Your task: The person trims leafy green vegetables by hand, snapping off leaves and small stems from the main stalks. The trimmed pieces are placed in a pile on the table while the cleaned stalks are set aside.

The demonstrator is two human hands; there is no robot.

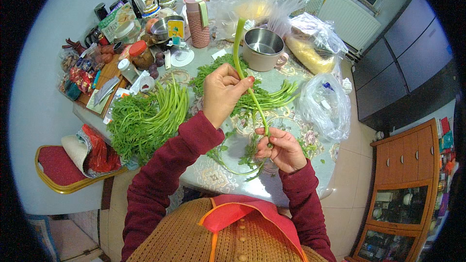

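My left hand (225,92) pinches a long green stalk (237,45) about midway along its length, over the table. Its thicker pale end points up and away from me. At the stalk's lower, thinner end, the fingers of my right hand (283,150) close around it, near some leaves. Left of my hands lies a large bunch of leafy greens (136,120), its stems (174,102) curving to the right. A second bunch of leafy greens (276,96) lies behind my hands, partly hidden by my left hand. Loose leafy sprigs (222,153) are scattered below my hands.
A metal-lined pot (263,52) stands behind the greens, beside a pink bottle (197,22). A crumpled clear plastic bag (325,107) sits at the right. Jars (142,54), bags and a wooden board (103,87) crowd the left side. A red-seated chair (58,167) stands at the lower left.
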